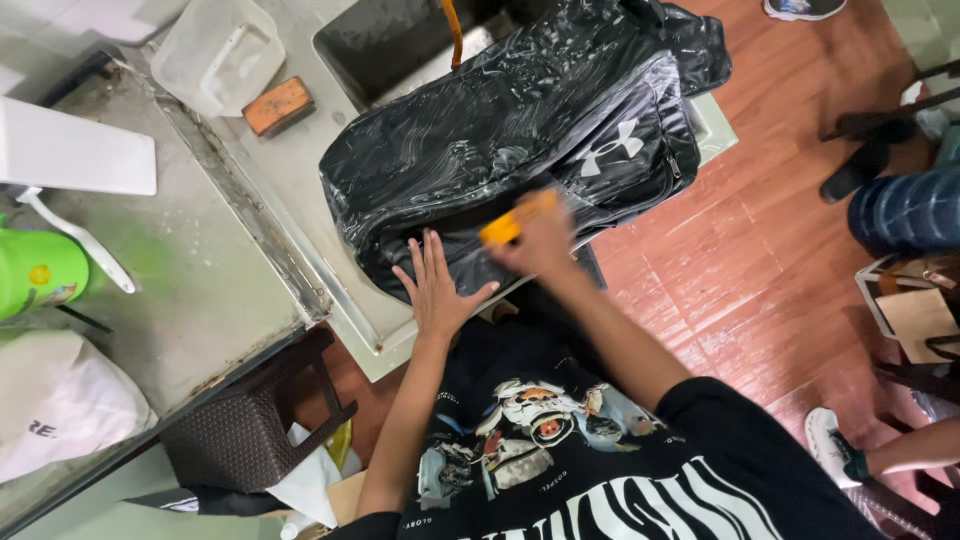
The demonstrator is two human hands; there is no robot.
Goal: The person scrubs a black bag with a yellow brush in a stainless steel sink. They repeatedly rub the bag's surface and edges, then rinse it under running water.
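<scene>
My left hand [437, 290] lies flat, fingers [425, 255] spread, on the soapy black bag [500, 140], which rests on the wet surface [290, 170] beside the sink [390, 40]. My right hand [540, 240] is closed around a yellow brush [510, 222] against the bag.

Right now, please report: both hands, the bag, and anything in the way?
Left hand flat on soapy black bag. Right hand gripping yellow brush on bag. Orange block and clear tub apart, not obstructing.
</scene>
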